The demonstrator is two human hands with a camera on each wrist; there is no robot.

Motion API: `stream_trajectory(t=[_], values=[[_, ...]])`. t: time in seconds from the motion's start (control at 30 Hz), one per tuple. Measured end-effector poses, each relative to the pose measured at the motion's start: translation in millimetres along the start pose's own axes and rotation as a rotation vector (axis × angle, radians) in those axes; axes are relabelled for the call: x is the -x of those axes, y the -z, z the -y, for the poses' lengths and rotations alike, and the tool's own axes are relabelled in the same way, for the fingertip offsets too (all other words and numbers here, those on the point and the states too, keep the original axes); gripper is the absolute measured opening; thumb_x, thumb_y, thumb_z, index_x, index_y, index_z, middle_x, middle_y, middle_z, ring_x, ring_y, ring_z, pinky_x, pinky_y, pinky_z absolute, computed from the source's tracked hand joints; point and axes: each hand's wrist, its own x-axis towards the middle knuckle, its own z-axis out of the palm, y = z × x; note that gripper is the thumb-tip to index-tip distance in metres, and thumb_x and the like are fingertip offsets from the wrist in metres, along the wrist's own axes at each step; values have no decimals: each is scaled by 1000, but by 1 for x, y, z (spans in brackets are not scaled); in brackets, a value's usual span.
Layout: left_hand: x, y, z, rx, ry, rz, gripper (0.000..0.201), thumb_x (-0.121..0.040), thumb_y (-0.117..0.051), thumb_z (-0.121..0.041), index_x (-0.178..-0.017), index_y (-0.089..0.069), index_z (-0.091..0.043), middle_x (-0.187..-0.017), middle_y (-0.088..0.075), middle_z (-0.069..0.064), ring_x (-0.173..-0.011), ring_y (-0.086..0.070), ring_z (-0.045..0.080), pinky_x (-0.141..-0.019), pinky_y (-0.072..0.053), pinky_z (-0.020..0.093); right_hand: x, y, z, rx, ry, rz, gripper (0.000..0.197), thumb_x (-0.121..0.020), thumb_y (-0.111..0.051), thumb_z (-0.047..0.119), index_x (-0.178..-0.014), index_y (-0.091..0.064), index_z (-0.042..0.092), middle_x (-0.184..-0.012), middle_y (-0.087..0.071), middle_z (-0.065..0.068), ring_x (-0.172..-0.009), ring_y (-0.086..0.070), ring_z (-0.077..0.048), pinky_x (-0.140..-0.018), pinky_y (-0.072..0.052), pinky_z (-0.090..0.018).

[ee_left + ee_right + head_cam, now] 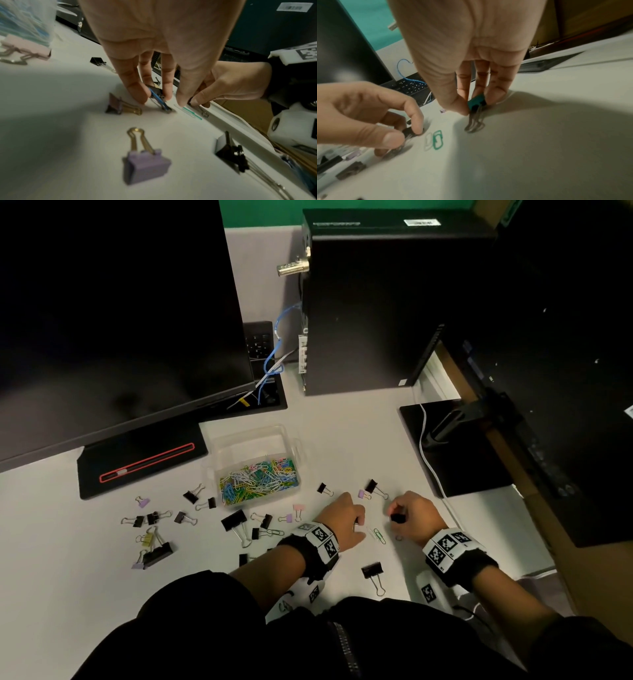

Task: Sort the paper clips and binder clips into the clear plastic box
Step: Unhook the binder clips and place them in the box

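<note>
On the white bench [342,433], scattered binder clips lay to your far left: a yellow one [148,538], a lilac one [143,502] and several black ones, including a large black clip [234,520] just in front of the clear plastic box [255,463]. That box stood in front of the dark monitor [113,313], and its near compartment held a heap of coloured paper clips [258,479]; the far compartment looked bare.

Right of the box, your left hand [344,520] reached forward from a wrist wrapped in a marker band, palm down, fingers bent to the bench surface. Your thumb and fingers were pinching a small black binder clip [410,133] against the bench; the left wrist view showed a blue streak among those fingertips, too blurred to name.

Between your hands lay a green paper clip [378,535] with a pale one touching its left side, both flat on the bench.

Your right hand [412,517] mirrored the left, palm down, fingers pointing steeply at the bench. Thumb and fingers gripped a dark binder clip [476,103], which looked teal in the right wrist view, its wire handles [474,125] pointing back toward your wrist.

Nearer your body, a black binder clip [372,571] lay alone.
</note>
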Motion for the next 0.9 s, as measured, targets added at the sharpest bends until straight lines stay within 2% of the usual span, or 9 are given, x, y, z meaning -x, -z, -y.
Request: stream_trajectory(t=[0.13,0.23,0.33,0.4,0.47,0.63,0.73,0.8,0.9], values=[[-1,0,-1,-32,-13,-68,15,-86,-52,-8,-100,-54,-5,-113,-45,14,-76,-46,22,-80,-47,32,4,-4,2,85,64,-32,19,-74,-67,12,-93,-67,17,-89,-49,4,-96,-51,-18,-77,-36,-20],[1,4,1,82,8,-131,15,-84,-48,-5,-99,-51,-5,-96,-42,8,-73,-46,22,-76,-46,33,12,-9,11,132,92,-17,12,-75,-67,24,-85,-64,18,-82,-54,6,-89,-54,-18,-70,-35,-20],[2,8,5,195,16,-187,21,-85,-43,1,-103,-51,-5,-83,-43,0,-69,-44,17,-71,-44,32,14,-16,18,183,26,77,28,-71,-72,41,-83,-59,20,-79,-57,8,-80,-57,-14,-70,-44,-24],[3,10,8,243,26,-184,26,-85,-44,3,-108,-52,-6,-85,-45,0,-67,-42,13,-67,-39,25,12,-20,19,160,-10,93,30,-68,-75,40,-82,-57,21,-78,-57,7,-78,-56,-14,-69,-45,-24],[4,10,10,304,58,-171,28,-85,-50,1,-112,-52,-8,-93,-46,2,-72,-47,17,-61,-39,19,9,-21,22,112,-14,96,25,-69,-76,33,-80,-59,19,-77,-58,6,-77,-56,-14,-68,-43,-23],[5,8,14,356,139,-129,36,-79,-69,-11,-112,-55,-12,-98,-49,1,-77,-52,18,-55,-40,17,8,-21,26,106,33,121,9,-73,-72,23,-78,-66,17,-79,-66,2,-79,-60,-13,-75,-49,-24],[6,8,14,229,93,-83,37,-79,-68,-10,-114,-57,-11,-108,-55,9,-81,-52,19,-73,-45,24,10,-22,29,121,39,118,5,-73,-67,20,-73,-63,21,-73,-61,6,-77,-60,-12,-73,-49,-23],[4,7,10,129,46,-71,35,-85,-61,-10,-119,-55,-11,-119,-52,14,-96,-56,25,-88,-43,27,10,-23,31,153,45,128,4,-73,-66,21,-74,-63,20,-74,-61,5,-75,-58,-13,-73,-49,-24],[-4,7,0,-29,-45,-31,36,-93,-46,-6,-128,-52,-9,-129,-46,18,-118,-47,31,-103,-37,33,9,-23,31,189,40,133,6,-73,-65,21,-71,-59,22,-74,-60,3,-73,-54,-13,-68,-45,-23]])
